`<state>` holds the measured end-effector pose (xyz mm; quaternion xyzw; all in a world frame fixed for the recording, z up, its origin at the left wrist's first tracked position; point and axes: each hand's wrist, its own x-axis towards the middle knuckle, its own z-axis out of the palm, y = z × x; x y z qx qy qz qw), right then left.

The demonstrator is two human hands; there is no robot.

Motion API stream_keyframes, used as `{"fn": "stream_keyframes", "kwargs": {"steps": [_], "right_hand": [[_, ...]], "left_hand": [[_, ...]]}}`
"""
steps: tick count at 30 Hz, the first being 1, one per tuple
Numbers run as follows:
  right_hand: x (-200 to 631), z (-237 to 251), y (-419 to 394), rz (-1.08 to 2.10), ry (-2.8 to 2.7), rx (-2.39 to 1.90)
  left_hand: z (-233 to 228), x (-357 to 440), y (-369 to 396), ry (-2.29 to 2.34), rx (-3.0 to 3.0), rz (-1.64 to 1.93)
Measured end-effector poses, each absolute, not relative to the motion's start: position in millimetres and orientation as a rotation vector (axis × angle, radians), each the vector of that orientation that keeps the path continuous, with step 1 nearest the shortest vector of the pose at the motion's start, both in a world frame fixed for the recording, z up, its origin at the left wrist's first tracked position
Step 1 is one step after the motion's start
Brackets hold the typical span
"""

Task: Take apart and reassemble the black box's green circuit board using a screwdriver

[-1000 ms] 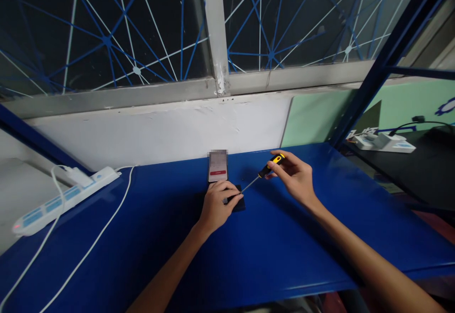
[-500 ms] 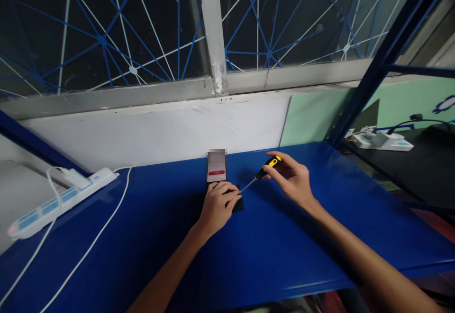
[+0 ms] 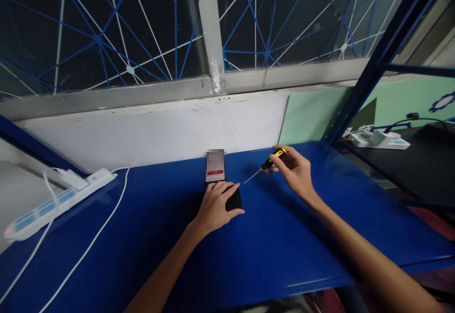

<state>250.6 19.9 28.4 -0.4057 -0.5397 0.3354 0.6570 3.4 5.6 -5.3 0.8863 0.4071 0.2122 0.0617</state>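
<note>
My left hand [image 3: 215,206] lies flat on a small black device [image 3: 234,200] on the blue table [image 3: 270,246], pressing it down with fingers spread. My right hand [image 3: 296,171] grips a screwdriver [image 3: 270,159] with a yellow and black handle. Its thin metal shaft slants down to the left, and the tip hovers just right of the black device near some tiny specks on the table. A phone [image 3: 215,167] with a lit screen lies directly behind the device.
A white power strip [image 3: 57,200] with a plugged-in adapter and white cables lies at the table's left end. A white wall and a window with a blue net stand behind. A black table with another power strip [image 3: 378,138] is at the right.
The screwdriver tip has lifted off the black device and moved right and back with my right hand. My left hand has flattened on the device, uncovering its right corner.
</note>
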Motion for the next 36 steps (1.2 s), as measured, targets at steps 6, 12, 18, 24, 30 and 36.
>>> {"fn": "stream_keyframes", "kwargs": {"steps": [6, 12, 18, 24, 30, 36], "right_hand": [[250.9, 33.2, 20.8, 0.748, -1.144, -0.896], [245.8, 34.3, 17.7, 0.764, -1.113, -0.857], [244.3, 31.7, 18.3, 0.763, -1.128, -0.880], [243.8, 30.4, 18.1, 0.736, -1.163, -0.899], [247.3, 33.5, 16.6, 0.715, -1.213, -0.948], [257.3, 33.4, 19.8, 0.640, -1.364, -1.131]], "left_hand": [[4.1, -0.2, 4.8, 1.226, 2.597, 0.886], [10.6, -0.9, 2.3, 1.220, 2.544, 1.006], [11.8, -0.5, 1.4, 1.177, 2.553, 1.017], [14.5, 1.6, -0.4, 1.140, 2.558, 1.033], [16.2, 2.1, -1.5, 1.126, 2.550, 1.035], [16.5, 2.4, -2.0, 1.099, 2.558, 1.025]]}}
